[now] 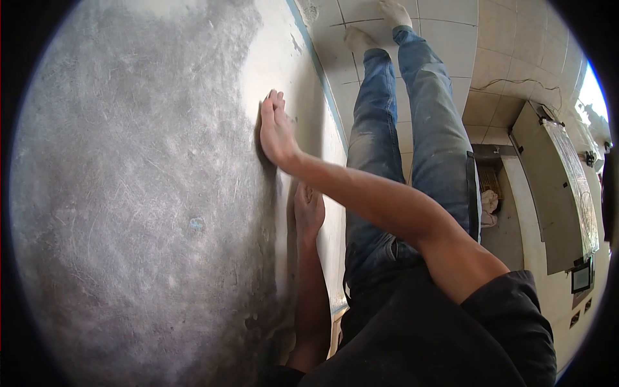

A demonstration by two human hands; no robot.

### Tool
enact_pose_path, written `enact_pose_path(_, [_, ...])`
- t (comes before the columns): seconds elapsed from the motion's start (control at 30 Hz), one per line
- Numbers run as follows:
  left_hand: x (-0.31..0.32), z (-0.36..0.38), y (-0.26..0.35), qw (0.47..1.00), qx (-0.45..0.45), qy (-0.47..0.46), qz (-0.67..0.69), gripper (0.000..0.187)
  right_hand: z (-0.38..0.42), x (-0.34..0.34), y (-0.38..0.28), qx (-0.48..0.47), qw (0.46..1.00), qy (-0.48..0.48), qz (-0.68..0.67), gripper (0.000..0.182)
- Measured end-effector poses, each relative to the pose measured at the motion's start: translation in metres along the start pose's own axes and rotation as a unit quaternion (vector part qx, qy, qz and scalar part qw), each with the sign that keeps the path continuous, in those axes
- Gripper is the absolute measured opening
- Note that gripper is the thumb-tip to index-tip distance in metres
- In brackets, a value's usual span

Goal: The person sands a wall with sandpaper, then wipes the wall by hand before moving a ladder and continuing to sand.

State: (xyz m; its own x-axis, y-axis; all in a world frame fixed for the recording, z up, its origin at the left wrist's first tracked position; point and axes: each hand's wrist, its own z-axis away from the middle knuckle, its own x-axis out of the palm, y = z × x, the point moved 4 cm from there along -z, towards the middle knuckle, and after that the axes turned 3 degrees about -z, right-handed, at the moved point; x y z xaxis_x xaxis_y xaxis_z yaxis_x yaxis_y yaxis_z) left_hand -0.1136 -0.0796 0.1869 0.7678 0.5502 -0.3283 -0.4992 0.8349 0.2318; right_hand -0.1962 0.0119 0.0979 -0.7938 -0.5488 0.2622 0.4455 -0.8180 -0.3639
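A grey, scratched and blotchy wall (161, 161) fills the left side of the head view. My right hand (278, 132) is against it, near the border between grey and pale patches. Its fingers look bent and close together; a dark edge shows along the wall side, and whatever lies under the palm is hidden. Lower down and closer to my body, my left hand (309, 209) is next to the same wall, partly behind my right forearm. The fingers of that hand are mostly hidden from view.
A light blue line (313, 48) runs along the wall's edge by the tiled floor (445, 39). My legs in jeans (425, 116) stand beside the wall. At the right are a grey panel (548, 187), a loose cable (516, 80) and a small dark-framed screen (581, 277).
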Motion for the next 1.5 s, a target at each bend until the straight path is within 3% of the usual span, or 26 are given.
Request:
enact_pose_path(0.17, [0.01,-0.006,-0.026,0.998,-0.028,0.016,0.055,0.035,0.107,0.015,-0.017,-0.008,0.995,-0.094,0.004,0.07])
enact_pose_path(0.3, [0.005,-0.002,-0.039,0.999,0.04,-0.025,0.022,0.04,0.044,0.006,0.001,-0.012,0.999,-0.031,0.001,0.07])
enact_pose_path(0.33, [-0.006,0.0,-0.044,0.996,0.048,-0.02,-0.079,0.049,0.01,-0.001,0.013,0.0,1.0,-0.013,-0.001,0.071])
enact_pose_path(0.37, [-0.006,0.001,-0.036,0.998,0.045,-0.004,-0.051,0.045,-0.007,-0.006,0.019,0.012,1.0,0.006,-0.003,0.071])
enact_pose_path(0.43, [-0.003,0.002,-0.016,0.999,0.037,0.024,0.005,0.038,0.005,0.0,0.005,0.017,1.0,-0.002,0.026,0.072])
enact_pose_path(0.5, [0.0,-0.007,-0.032,0.999,0.041,-0.028,0.007,0.042,0.043,0.006,-0.008,0.014,0.998,-0.029,0.046,0.072])
enact_pose_path(0.57, [0.006,-0.007,-0.027,0.999,-0.033,0.017,0.027,0.038,0.098,0.015,-0.02,0.02,0.994,-0.106,0.017,0.069])
enact_pose_path(0.63, [0.008,-0.004,-0.024,0.998,-0.036,0.019,0.037,0.036,0.114,0.016,-0.02,-0.015,0.995,-0.097,-0.008,0.068])
enact_pose_path(0.7, [0.01,-0.003,-0.029,0.998,-0.03,0.039,0.047,0.033,0.071,0.01,-0.007,-0.025,0.998,-0.048,0.013,0.068])
enact_pose_path(0.73, [0.004,-0.003,-0.042,0.997,0.043,-0.022,0.065,0.034,0.042,0.006,0.001,-0.03,0.999,-0.023,0.023,0.068])
enact_pose_path(0.77, [-0.006,0.001,-0.038,0.995,0.073,-0.01,-0.065,0.035,0.016,-0.001,0.003,-0.037,0.999,0.005,0.011,0.068])
enact_pose_path(0.83, [-0.001,-0.001,-0.021,0.999,-0.037,-0.036,0.006,0.044,-0.006,-0.006,0.008,-0.017,0.999,0.024,0.011,0.068])
enact_pose_path(0.93, [-0.003,-0.005,-0.036,0.982,0.182,-0.048,-0.002,0.043,0.02,0.001,0.011,0.002,1.0,0.006,0.019,0.069])
enact_pose_path(0.97, [0.006,-0.014,-0.038,0.999,-0.039,-0.015,-0.018,0.043,0.046,0.007,0.005,0.003,0.999,-0.024,0.033,0.071])
enact_pose_path(1.03, [0.013,-0.008,-0.025,0.999,-0.032,0.006,0.027,0.041,0.096,0.011,-0.008,-0.008,0.998,-0.068,-0.01,0.071])
enact_pose_path(1.17, [0.012,-0.007,-0.042,1.0,-0.013,-0.003,0.027,0.04,0.046,0.004,0.01,-0.028,0.999,-0.037,0.023,0.069])
enact_pose_path(1.2, [0.003,-0.004,-0.038,0.994,0.102,-0.029,-0.022,0.041,0.019,-0.002,0.017,-0.031,0.999,-0.022,0.03,0.069])
enact_pose_path(1.3, [-0.003,0.001,-0.029,0.997,0.013,0.016,-0.076,0.04,0.007,-0.002,0.011,0.001,0.999,-0.005,0.04,0.068])
enact_pose_path(1.5, [0.014,-0.004,-0.022,0.997,-0.046,0.016,0.059,0.038,0.083,0.011,-0.013,-0.029,0.994,-0.098,0.025,0.07])
